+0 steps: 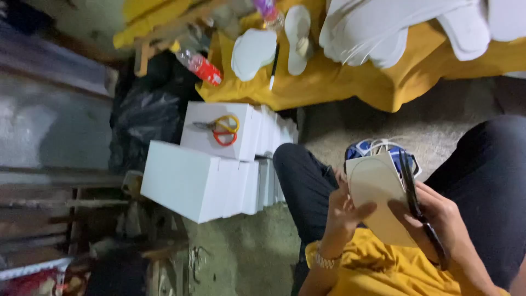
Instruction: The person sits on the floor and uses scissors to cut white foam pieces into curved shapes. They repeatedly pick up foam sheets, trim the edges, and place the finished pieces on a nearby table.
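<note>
The cream sheet (378, 197), a thin, smooth, stiff-looking piece with one rounded end and straight sides, sits between the two hands over the person's lap. In the head view, the only one, the picture is turned sideways.

The left hand (342, 211) pinches the sheet's edge: its thumb lies across the face of the sheet and the other fingers (337, 189) curl behind it, closed on the material. A pale beaded bracelet (323, 260) circles that wrist.

The right hand (441, 216) is closed around the handles of dark scissors (417, 205), whose long slim blades run along the sheet's far edge, touching or just over it; how far the blades gape cannot be told.

Just beyond the fingertips, past the sheet's rounded end, lies a blue and white object (364, 149) with thin white cords, partly hidden. Dark trousers (307, 181) flank the hands on both sides and a yellow garment (378, 271) lies under the wrists.

Well beyond the fingers stand stacked white blocks (203, 181), matte and square-edged, with red and yellow handled scissors (222, 130) lying on top. Farther off, a yellow cloth (350, 82) carries white sole-shaped cutouts (253, 52), a black pen (274, 66) and a clear plastic bottle with a red label (200, 64). A glossy black bag (145, 118) slumps beside the blocks on the rough concrete floor (246, 246).
</note>
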